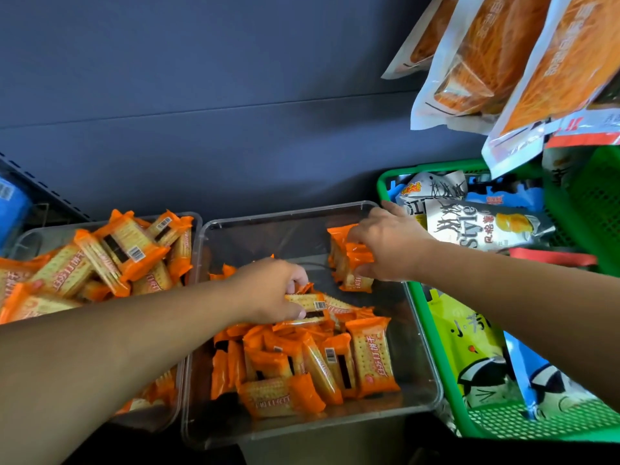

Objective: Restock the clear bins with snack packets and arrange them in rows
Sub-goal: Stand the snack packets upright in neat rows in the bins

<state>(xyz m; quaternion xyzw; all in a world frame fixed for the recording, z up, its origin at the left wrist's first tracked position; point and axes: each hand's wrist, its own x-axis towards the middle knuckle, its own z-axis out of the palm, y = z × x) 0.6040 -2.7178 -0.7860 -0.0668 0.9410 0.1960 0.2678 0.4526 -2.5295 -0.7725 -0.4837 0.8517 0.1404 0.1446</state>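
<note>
A clear bin (268, 226) in the middle holds orange cracker packets. Several lie in a loose pile (312, 360) at its near end. My left hand (271, 290) reaches in from the left and pinches one packet (310, 305) at the top of that pile. At the bin's far right corner a short row of upright packets (349, 263) stands against the wall, and my right hand (385, 243) grips it from above. A second clear bin (30, 233) at the left is heaped with the same packets (110, 256).
A green mesh basket (432, 333) with chip bags and other snack bags sits right of the middle bin. Large orange bags (496, 62) hang above it at the upper right. A dark blue back wall (201, 112) runs behind the bins.
</note>
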